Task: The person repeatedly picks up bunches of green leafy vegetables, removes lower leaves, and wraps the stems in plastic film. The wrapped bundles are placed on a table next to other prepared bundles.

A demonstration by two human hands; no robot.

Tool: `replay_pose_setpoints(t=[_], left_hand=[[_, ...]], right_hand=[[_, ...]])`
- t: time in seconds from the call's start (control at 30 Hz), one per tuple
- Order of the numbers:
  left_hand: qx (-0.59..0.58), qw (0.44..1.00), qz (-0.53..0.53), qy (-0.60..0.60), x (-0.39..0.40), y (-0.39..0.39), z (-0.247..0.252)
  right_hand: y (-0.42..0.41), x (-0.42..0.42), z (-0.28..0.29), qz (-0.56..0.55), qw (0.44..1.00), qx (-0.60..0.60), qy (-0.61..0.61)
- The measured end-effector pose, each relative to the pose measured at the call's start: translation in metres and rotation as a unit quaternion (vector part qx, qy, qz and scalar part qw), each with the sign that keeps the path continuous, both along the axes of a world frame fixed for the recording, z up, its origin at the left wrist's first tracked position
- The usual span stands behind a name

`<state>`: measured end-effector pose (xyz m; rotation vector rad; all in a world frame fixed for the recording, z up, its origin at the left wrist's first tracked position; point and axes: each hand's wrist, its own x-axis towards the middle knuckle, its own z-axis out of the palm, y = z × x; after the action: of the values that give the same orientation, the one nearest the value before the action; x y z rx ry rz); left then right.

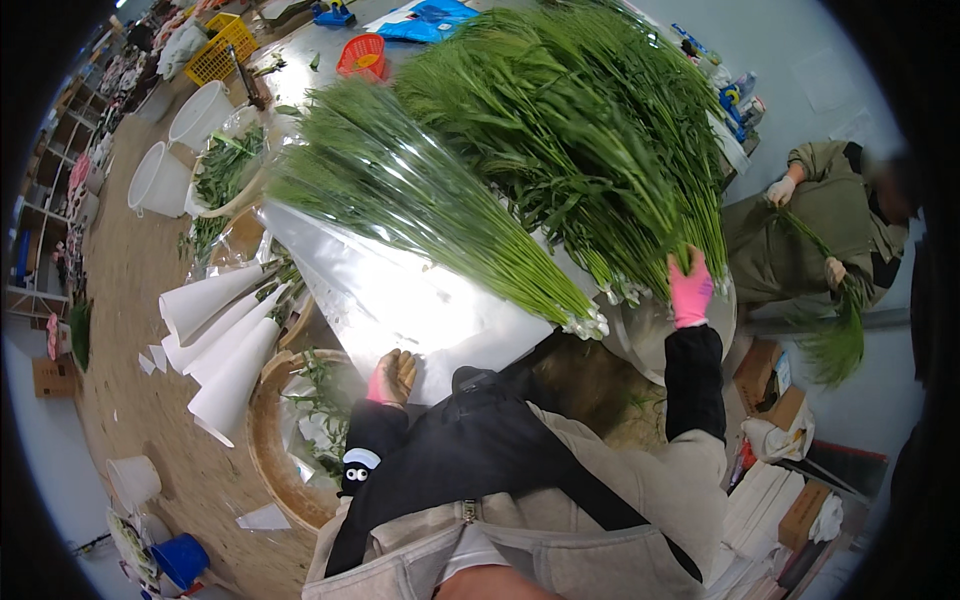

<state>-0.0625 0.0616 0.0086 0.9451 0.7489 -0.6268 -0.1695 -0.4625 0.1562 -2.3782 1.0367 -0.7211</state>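
Observation:
My right hand [690,286], in a pink glove, grips the stems of leafy green ornamental grass [637,180], at the right of a large heap. In front of me on the table lies a bunch of grass wrapped in a clear plastic sleeve [420,202]. Its cut stem ends, bound with white or clear wrap, point towards my right. Under the bunch a shiny pale sheet [390,300] covers the near table. My left hand [394,377], gloved in pink with a soiled tan palm, rests at the sheet's near edge with curled fingers; whether it pinches the edge is unclear.
Rolled white paper cones [232,352] and a round tub [270,450] with cut greenery stand on my left. White buckets [159,180] are further left. A red basket [362,57] sits at the table's back. Another person [825,217] holds grass at the right.

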Motion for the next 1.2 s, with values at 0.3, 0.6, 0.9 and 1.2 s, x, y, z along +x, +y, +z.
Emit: replay_pose_setpoints(t=[0.3,0.6,0.9,1.2], left_hand=[[-0.046,0.999,-0.003,-0.021,-0.006,0.004,-0.017],[-0.148,0.956,-0.07,-0.241,0.018,-0.009,0.034],[-0.106,0.811,0.084,-0.569,0.002,0.094,0.182],[-0.109,0.671,0.354,-0.642,-0.095,0.15,0.195]], right_hand=[[-0.011,-0.029,0.064,0.041,0.952,0.052,-0.298],[0.112,0.051,0.067,0.294,0.871,0.302,-0.253],[0.32,0.123,0.07,0.668,0.714,0.212,-0.011],[0.473,0.12,0.061,0.87,0.449,0.166,-0.118]])
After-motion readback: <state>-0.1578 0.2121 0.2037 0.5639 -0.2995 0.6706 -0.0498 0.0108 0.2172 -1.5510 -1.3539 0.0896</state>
